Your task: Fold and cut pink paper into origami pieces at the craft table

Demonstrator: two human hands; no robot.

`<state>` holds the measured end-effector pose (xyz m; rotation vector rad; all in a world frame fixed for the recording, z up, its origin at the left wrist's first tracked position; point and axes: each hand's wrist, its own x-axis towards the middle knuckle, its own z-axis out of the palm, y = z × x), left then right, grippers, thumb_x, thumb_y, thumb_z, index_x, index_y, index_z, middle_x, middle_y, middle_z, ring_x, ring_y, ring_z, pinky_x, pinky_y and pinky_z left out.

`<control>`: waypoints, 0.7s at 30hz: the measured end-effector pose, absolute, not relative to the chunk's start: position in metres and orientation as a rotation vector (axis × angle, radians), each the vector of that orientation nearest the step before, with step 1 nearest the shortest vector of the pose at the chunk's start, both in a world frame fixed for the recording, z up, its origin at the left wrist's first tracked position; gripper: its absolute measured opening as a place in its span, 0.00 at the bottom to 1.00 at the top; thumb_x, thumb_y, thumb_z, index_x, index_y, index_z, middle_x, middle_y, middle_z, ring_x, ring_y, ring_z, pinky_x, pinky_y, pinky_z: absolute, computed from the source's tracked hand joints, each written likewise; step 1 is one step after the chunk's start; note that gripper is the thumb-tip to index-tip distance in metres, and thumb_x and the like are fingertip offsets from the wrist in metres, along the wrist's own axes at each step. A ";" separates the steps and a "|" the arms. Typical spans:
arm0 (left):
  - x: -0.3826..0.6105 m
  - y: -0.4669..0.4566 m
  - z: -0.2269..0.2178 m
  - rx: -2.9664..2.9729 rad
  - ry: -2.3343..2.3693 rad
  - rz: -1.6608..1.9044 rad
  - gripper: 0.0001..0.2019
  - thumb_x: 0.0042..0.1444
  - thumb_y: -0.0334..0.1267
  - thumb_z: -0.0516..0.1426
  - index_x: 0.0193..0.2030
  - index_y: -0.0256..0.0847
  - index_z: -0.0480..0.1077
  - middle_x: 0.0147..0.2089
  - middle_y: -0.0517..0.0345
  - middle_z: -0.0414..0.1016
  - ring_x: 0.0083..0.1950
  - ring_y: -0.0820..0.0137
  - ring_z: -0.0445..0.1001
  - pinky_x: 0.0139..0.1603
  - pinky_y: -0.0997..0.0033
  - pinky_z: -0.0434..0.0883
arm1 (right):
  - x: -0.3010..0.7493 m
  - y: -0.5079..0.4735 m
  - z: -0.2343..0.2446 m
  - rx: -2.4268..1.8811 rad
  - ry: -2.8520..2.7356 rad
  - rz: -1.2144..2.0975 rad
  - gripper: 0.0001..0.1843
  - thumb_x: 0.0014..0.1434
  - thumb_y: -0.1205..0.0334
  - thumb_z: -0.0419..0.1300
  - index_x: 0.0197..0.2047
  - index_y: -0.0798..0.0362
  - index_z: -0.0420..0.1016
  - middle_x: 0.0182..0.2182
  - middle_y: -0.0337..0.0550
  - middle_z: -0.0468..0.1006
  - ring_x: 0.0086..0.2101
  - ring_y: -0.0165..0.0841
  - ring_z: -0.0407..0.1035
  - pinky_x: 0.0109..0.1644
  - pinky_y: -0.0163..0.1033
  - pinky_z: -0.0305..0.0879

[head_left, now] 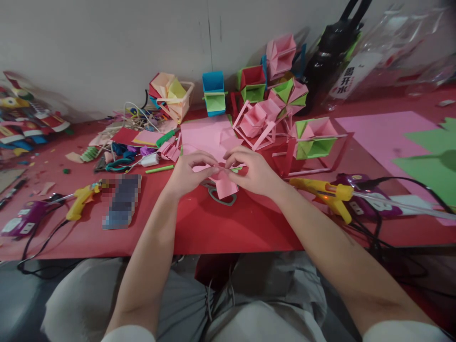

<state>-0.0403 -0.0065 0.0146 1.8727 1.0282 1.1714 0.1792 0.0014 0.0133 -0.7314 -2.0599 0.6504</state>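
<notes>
In the head view, the left hand (pixel 188 172) and right hand (pixel 253 170) pinch a small folded pink paper piece (pixel 227 186) between thumbs and fingers, above the red counter (pixel 235 232). Grey loop handles (pixel 223 201) lie beneath it, a larger pink sheet (pixel 201 134) just behind, and a yellow glue gun (pixel 329 194) near the right forearm.

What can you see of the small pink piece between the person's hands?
The small pink piece looks like matte, folded paper, with a squarish flap angled down toward the person. The left hand and right hand pinch its upper part, hiding some of it. The flap shows above the red table, overlapping a grey loop in view; whether they touch is unclear.
</notes>
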 end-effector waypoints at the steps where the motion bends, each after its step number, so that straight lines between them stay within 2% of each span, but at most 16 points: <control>1: -0.041 -0.006 0.014 1.854 1.018 1.179 0.05 0.54 0.39 0.68 0.35 0.41 0.82 0.41 0.50 0.82 0.45 0.65 0.80 0.49 0.64 0.76 | 0.179 0.001 0.013 -0.733 -2.054 0.664 0.02 0.58 0.66 0.64 0.34 0.51 0.74 0.43 0.46 0.79 0.42 0.36 0.74 0.47 0.43 0.71; 5: -0.043 -0.005 0.014 1.838 1.018 1.213 0.05 0.52 0.39 0.69 0.34 0.42 0.82 0.41 0.50 0.82 0.45 0.65 0.80 0.49 0.63 0.77 | 0.178 0.001 0.013 -0.742 -2.049 0.682 0.05 0.60 0.63 0.65 0.40 0.51 0.74 0.41 0.45 0.81 0.40 0.36 0.75 0.46 0.42 0.72; 10: -0.044 -0.004 0.015 1.844 1.064 1.254 0.03 0.51 0.39 0.69 0.34 0.46 0.83 0.41 0.53 0.82 0.47 0.62 0.80 0.53 0.56 0.77 | 0.178 0.000 0.012 -0.703 -2.067 0.627 0.10 0.60 0.60 0.66 0.45 0.50 0.77 0.42 0.45 0.82 0.41 0.37 0.76 0.47 0.43 0.73; 16: -0.045 -0.004 0.015 1.820 1.024 1.278 0.03 0.51 0.38 0.69 0.34 0.45 0.84 0.41 0.52 0.82 0.46 0.64 0.80 0.52 0.60 0.77 | 0.176 -0.002 0.012 -0.742 -2.025 0.649 0.10 0.61 0.60 0.66 0.45 0.52 0.81 0.41 0.46 0.85 0.40 0.37 0.79 0.46 0.42 0.76; 21: -0.043 -0.006 0.018 1.856 1.058 1.244 0.03 0.52 0.39 0.69 0.34 0.45 0.83 0.42 0.52 0.82 0.46 0.63 0.79 0.52 0.61 0.76 | 0.175 -0.002 0.012 -0.788 -1.977 0.688 0.07 0.60 0.64 0.66 0.43 0.52 0.82 0.39 0.45 0.85 0.37 0.35 0.78 0.43 0.41 0.76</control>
